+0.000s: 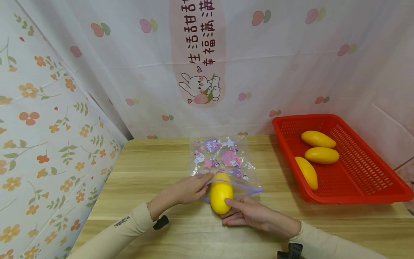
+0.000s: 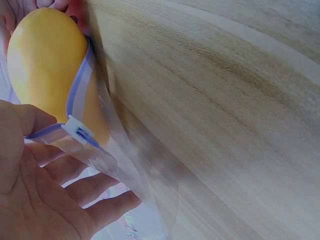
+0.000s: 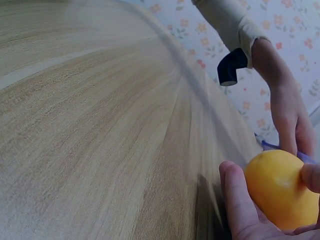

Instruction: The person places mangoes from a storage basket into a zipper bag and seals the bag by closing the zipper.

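Note:
A clear zip bag (image 1: 223, 154) printed with pink and purple cartoons lies on the table, its purple-edged mouth towards me. Part way into that mouth is a yellow mango (image 1: 221, 198), its far end inside the bag and its near end sticking out. My right hand (image 1: 247, 213) grips the near end, thumb on the upper side and fingers along the side and below. At the left of the mouth, my left hand (image 1: 191, 187) pinches the bag's edge between thumb and fingers. Close by sits a white slider (image 2: 77, 130), seen in the left wrist view.
A red plastic basket (image 1: 359, 198) stands at the right of the wooden table (image 1: 145, 162), with three more mangoes (image 1: 321, 155) inside. Behind the table hangs a white printed curtain (image 1: 129, 54). A flowered cloth (image 1: 48, 126) hangs along the left side.

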`<move>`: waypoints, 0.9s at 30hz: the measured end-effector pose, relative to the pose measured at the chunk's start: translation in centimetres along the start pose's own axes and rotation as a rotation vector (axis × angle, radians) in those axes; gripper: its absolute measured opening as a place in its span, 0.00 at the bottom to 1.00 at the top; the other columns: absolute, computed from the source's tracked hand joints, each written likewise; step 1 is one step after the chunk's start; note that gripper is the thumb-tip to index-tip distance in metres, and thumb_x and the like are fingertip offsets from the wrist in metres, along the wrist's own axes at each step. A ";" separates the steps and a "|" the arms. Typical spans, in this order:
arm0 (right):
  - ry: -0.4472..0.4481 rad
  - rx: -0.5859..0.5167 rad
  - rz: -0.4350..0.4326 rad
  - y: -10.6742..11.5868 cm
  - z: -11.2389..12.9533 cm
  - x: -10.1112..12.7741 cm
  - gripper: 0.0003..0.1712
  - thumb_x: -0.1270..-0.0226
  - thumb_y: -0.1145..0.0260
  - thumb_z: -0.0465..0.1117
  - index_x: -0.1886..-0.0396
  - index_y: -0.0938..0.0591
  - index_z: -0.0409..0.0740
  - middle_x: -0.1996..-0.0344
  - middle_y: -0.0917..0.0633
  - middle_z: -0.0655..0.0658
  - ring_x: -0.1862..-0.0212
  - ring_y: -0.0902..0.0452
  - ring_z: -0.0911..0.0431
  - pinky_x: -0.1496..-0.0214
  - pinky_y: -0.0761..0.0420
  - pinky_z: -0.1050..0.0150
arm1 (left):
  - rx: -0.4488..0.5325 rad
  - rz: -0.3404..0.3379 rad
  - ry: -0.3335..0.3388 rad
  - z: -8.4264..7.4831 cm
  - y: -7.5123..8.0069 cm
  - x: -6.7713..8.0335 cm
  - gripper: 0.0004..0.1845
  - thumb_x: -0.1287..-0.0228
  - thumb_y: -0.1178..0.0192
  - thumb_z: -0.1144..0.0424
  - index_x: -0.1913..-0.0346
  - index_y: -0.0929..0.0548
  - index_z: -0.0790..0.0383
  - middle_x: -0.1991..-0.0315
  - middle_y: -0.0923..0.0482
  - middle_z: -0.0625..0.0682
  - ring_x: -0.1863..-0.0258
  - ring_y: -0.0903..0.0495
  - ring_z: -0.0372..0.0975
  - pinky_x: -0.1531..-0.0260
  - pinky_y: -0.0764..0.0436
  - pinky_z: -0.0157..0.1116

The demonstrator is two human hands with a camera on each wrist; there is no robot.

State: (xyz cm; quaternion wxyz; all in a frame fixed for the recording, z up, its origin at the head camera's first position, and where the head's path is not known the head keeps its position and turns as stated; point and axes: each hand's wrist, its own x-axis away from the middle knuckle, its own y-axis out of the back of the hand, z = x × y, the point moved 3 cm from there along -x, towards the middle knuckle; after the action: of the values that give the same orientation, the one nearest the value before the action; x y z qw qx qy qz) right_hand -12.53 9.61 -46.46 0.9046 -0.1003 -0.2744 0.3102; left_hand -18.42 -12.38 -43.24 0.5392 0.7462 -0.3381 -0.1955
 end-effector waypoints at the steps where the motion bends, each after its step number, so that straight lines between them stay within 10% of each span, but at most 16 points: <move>1: -0.001 -0.001 0.000 0.0 0.0 0.0 0.31 0.19 0.43 0.50 0.43 0.26 0.20 0.53 0.15 0.28 0.52 0.14 0.43 0.46 0.18 0.53 | 0.002 0.001 0.000 0.0 0.0 0.0 0.27 0.20 0.50 0.61 0.24 0.36 0.65 0.29 0.32 0.61 0.30 0.32 0.50 0.33 0.32 0.47; 27: 0.018 0.000 -0.035 0.6 0.0 -0.5 0.30 0.18 0.45 0.50 0.44 0.26 0.22 0.57 0.14 0.30 0.54 0.14 0.44 0.47 0.17 0.52 | -0.016 -0.011 -0.027 -0.1 -0.1 0.0 0.28 0.21 0.48 0.61 0.24 0.35 0.68 0.28 0.33 0.63 0.29 0.34 0.50 0.31 0.34 0.46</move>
State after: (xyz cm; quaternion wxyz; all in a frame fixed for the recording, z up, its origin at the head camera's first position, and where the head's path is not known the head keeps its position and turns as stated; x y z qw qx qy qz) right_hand -13.15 9.77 -46.94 0.9124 -0.0980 -0.2681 0.2933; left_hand -18.40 -12.29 -43.29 0.5395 0.7409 -0.3397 -0.2112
